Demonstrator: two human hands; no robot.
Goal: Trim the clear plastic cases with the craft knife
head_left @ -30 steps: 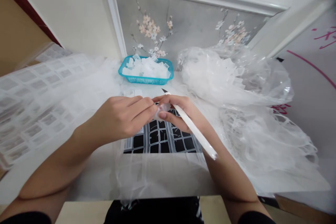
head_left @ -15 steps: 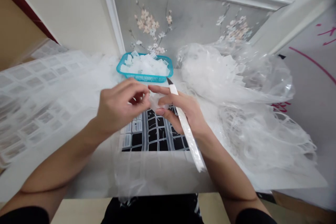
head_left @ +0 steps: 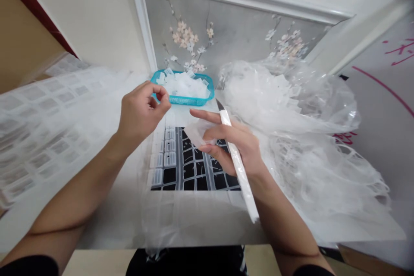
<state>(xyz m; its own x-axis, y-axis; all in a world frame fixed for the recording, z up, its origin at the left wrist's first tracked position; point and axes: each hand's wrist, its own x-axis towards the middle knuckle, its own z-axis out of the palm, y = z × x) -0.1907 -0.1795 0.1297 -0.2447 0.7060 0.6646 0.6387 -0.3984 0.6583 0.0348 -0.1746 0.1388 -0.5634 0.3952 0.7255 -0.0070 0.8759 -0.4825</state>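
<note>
My right hand [head_left: 241,146] pinches a small translucent plastic piece [head_left: 196,133] between thumb and fingers. The same hand also keeps a craft knife [head_left: 241,174] with a white wrapped handle, its dark blade pointing away from me. To the left, my left hand [head_left: 140,110] is closed in a pinch, apart from the piece; whatever is in its fingertips is too small to make out. Beneath the hands lies a translucent plastic frame sheet [head_left: 179,177] over a black surface, with several small pieces at its left and open cells elsewhere.
Behind the hands a blue basket [head_left: 190,100] holds many translucent pieces. A clear plastic bag [head_left: 258,95] of pieces sits at the back right, with a heap of plastic offcuts [head_left: 326,177] nearer. Stacked moulded sheets [head_left: 42,112] cover the left. A framed picture [head_left: 239,30] stands behind.
My left hand has drawn away to the left and up from the plastic piece. My right hand has shifted slightly right and down, still holding the piece and the craft knife.
</note>
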